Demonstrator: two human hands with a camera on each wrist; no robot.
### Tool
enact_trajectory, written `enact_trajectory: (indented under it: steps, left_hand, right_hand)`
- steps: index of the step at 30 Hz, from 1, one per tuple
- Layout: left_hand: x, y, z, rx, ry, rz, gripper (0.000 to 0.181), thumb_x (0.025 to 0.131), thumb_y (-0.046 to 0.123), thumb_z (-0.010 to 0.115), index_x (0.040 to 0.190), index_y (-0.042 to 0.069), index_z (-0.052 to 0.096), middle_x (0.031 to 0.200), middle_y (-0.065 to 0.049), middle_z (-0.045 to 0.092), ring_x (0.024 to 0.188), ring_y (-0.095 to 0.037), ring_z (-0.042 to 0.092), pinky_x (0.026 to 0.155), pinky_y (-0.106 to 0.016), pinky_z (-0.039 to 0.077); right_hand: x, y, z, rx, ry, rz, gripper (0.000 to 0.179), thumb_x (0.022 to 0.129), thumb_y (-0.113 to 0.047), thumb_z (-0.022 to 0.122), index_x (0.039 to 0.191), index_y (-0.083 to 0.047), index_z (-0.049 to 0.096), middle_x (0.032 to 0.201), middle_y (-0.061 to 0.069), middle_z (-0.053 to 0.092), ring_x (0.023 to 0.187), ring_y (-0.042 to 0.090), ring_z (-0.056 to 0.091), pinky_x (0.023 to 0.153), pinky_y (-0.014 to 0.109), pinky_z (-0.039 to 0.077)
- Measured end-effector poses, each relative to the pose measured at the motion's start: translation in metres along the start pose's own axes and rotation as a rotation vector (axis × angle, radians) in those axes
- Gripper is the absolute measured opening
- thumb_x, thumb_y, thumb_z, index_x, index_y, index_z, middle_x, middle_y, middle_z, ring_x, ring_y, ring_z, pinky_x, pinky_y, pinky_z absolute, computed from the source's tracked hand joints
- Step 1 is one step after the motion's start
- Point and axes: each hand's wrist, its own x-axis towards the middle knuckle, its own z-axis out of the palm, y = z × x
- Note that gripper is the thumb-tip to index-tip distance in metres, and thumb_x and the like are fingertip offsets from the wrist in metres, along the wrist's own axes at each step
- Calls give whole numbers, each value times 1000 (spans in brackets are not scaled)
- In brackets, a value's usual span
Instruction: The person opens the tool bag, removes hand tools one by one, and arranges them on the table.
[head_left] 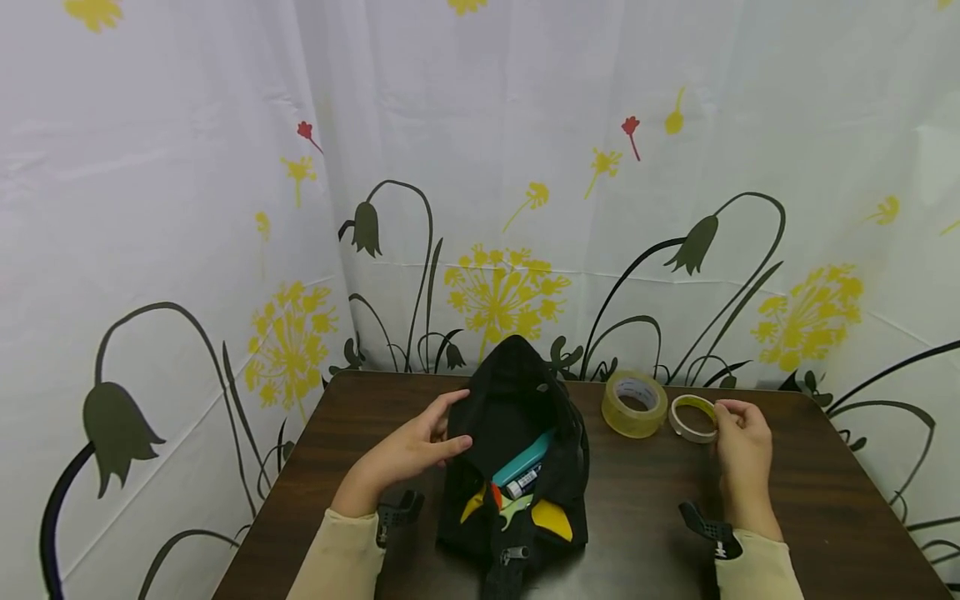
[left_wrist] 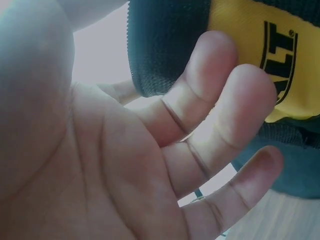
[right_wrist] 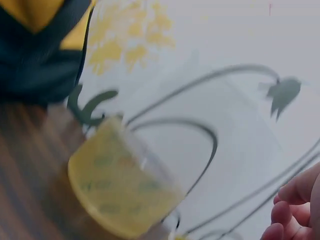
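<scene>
My left hand (head_left: pixel 405 450) holds the side of a black tool bag (head_left: pixel 465 500), with the thumb over its rim and fingertips at its outer wall. The bag's mouth gapes, showing a turquoise item (head_left: pixel 523 458), a white-and-blue stick-like tube (head_left: pixel 522 482) and a pale green item (head_left: pixel 517 506). Yellow panels with black lettering (left_wrist: pixel 280 60) show up close in the left wrist view. My right hand (head_left: pixel 742 437) pinches the right edge of a narrow roll of tape (head_left: pixel 692 435). Beside it sits a wider roll of clear packing tape (head_left: pixel 634 423).
The dark wooden table (head_left: pixel 637 508) ends at a white curtain (head_left: pixel 510 108) printed with flowers, hanging behind and along the sides. A zipper pull (head_left: pixel 514 553) lies at the bag's near end.
</scene>
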Motion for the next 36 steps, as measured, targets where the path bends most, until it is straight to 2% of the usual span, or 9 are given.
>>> enact_trajectory:
  steps: [2, 7, 12, 17, 21, 27, 32, 36]
  left_hand:
    - [0, 0, -1, 0, -2, -1, 78, 97, 48, 66, 158, 43, 19, 80, -6, 50, 83, -38, 64, 75, -47, 55]
    - [2, 0, -2, -7, -22, -11, 78, 97, 49, 65, 158, 47, 16, 81, -7, 51, 87, -45, 63, 75, -48, 53]
    - [3, 2, -1, -16, -33, -8, 79, 97, 48, 66, 159, 46, 16, 81, -7, 50, 88, -48, 63, 76, -50, 53]
    - [4, 1, 1, -27, -33, -7, 79, 97, 48, 66, 158, 46, 16, 81, -7, 51, 89, -50, 62, 76, -49, 53]
    - [4, 2, 1, -18, -21, -5, 79, 97, 48, 66, 158, 47, 17, 82, -8, 52, 87, -46, 64, 73, -44, 53]
    - [3, -1, 2, -10, -13, -16, 78, 97, 48, 67, 158, 46, 17, 84, -8, 55, 80, -31, 65, 71, -40, 54]
    - [3, -2, 3, -28, -22, -17, 78, 97, 46, 66, 158, 45, 17, 87, -8, 58, 80, -29, 65, 71, -39, 53]
    - [2, -1, 2, -30, -25, -21, 79, 97, 49, 65, 158, 46, 16, 91, -9, 63, 81, -30, 65, 71, -40, 53]
  right_hand:
    - [-7, -13, 4, 33, -31, -4, 14, 99, -22, 67, 106, -10, 63, 66, -8, 56, 46, 8, 46, 43, 24, 40]
    - [-34, -45, 27, 56, -180, -40, 16, 101, -21, 65, 108, -7, 61, 69, -6, 56, 51, 9, 47, 47, 24, 43]
    - [-74, -66, 56, 64, -393, -105, 23, 102, -24, 64, 109, -2, 58, 71, -3, 53, 56, 11, 48, 49, 26, 42]
    - [-121, -74, 91, 80, -649, -111, 34, 102, -27, 62, 114, 4, 54, 74, 1, 52, 58, 13, 48, 52, 29, 45]
    - [-145, -81, 121, 77, -859, -109, 37, 102, -29, 62, 117, 3, 53, 74, 5, 50, 59, 17, 47, 54, 31, 48]
    - [-150, -95, 160, -22, -1069, -117, 25, 102, -31, 64, 113, -9, 59, 77, 5, 51, 62, 19, 51, 59, 36, 53]
    - [-139, -101, 182, -208, -1258, -72, 20, 101, -21, 64, 116, -8, 59, 80, 9, 57, 68, 22, 57, 69, 39, 57]
    - [-129, -101, 203, -399, -1296, -16, 25, 97, -18, 68, 117, -5, 61, 88, 12, 65, 76, 26, 66, 74, 43, 60]
